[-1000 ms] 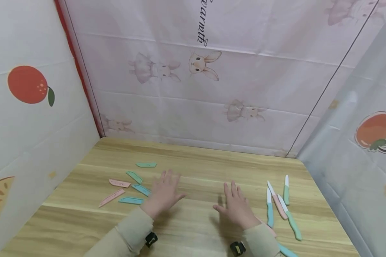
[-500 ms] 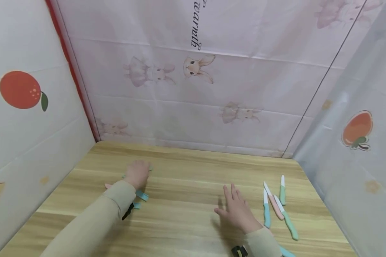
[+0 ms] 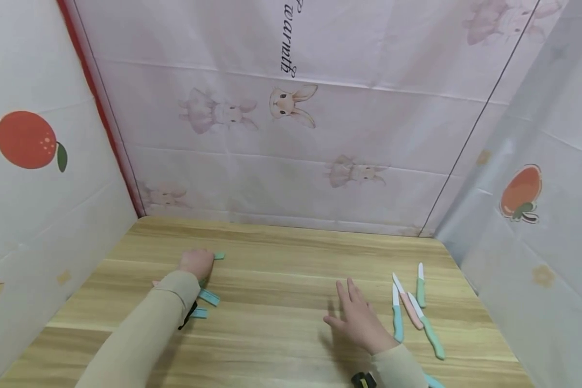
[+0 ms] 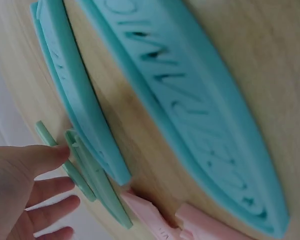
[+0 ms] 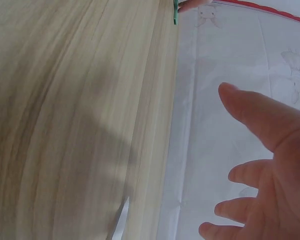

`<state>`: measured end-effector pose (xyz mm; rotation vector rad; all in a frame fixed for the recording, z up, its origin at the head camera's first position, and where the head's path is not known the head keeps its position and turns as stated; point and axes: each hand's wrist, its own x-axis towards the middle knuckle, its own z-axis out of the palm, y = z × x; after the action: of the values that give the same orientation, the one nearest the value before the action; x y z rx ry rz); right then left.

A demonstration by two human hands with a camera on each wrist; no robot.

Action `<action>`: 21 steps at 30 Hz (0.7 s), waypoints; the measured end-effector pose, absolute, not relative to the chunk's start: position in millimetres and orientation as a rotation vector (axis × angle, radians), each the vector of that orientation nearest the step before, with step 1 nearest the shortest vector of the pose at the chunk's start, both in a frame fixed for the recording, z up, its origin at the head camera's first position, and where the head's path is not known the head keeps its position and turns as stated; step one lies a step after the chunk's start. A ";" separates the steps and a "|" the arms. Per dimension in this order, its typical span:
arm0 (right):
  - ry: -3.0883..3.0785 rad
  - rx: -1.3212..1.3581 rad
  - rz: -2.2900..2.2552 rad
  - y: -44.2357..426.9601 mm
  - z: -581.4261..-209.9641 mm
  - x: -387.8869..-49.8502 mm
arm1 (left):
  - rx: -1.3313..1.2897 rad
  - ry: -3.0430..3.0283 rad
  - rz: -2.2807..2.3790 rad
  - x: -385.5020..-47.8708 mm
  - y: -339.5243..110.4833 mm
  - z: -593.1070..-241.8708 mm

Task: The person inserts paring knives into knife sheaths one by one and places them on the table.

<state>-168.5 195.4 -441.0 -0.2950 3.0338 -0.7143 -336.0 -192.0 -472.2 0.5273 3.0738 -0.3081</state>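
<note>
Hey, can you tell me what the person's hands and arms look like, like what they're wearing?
The left hand and right hand are bare, with no gloves. The left sleeve and right sleeve are long, plain and beige. A small black gadget sits at the right wrist, and another dark one at the left.

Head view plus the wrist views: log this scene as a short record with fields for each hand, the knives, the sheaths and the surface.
Left hand: at the green sheaths, fingers apart; contact unclear
Right hand: fingers spread, holding nothing
Knives: two green-handled knives, one pink-handled knife, one blue-handled knife; another blue handle partly hidden by the right sleeve
Other sheaths: two blue sheaths, two pink sheaths
Surface: wood-grain table
</note>
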 end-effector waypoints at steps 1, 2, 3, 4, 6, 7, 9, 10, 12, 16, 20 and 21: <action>3.034 -0.295 -0.716 195.9 -440.4 -168.4 | 0.530 3.073 -0.295 -337.2 -191.8 -472.1; 3.033 -0.296 -0.719 196.3 -439.8 -168.2 | 0.535 3.072 -0.283 -338.1 -191.2 -471.7; 3.032 -0.296 -0.721 196.8 -439.4 -168.1 | 0.538 3.073 -0.272 -338.6 -190.3 -471.1; 3.031 -0.296 -0.724 197.2 -439.3 -168.0 | 0.537 3.078 -0.253 -339.0 -189.5 -470.5; 3.021 -0.301 -0.741 198.0 -439.5 -167.7 | 0.535 3.090 -0.243 -338.6 -187.6 -469.1; 3.017 -0.303 -0.745 198.6 -439.7 -167.4 | 0.534 3.101 -0.236 -338.5 -186.9 -469.1; 3.010 -0.300 -0.749 200.0 -440.2 -166.5 | 0.537 3.125 -0.230 -338.0 -186.3 -470.6; 3.011 -0.302 -0.748 200.9 -440.4 -165.9 | 0.537 3.135 -0.227 -337.7 -186.1 -471.9; 3.013 -0.306 -0.748 203.4 -440.1 -164.6 | 0.543 3.152 -0.227 -336.9 -186.2 -475.5; 3.013 -0.328 -0.768 210.0 -436.8 -162.6 | 0.551 3.148 -0.205 -336.4 -186.7 -482.6; 3.014 -0.346 -0.760 217.1 -433.9 -163.3 | 0.522 3.131 -0.115 -335.3 -183.5 -482.5; 3.013 -0.345 -0.755 219.0 -433.8 -163.8 | 0.513 3.132 -0.086 -334.3 -181.7 -481.0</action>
<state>-163.8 219.0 -433.8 -0.3451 3.0128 -0.7549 -334.3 -181.7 -481.0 0.5130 3.1320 -0.0865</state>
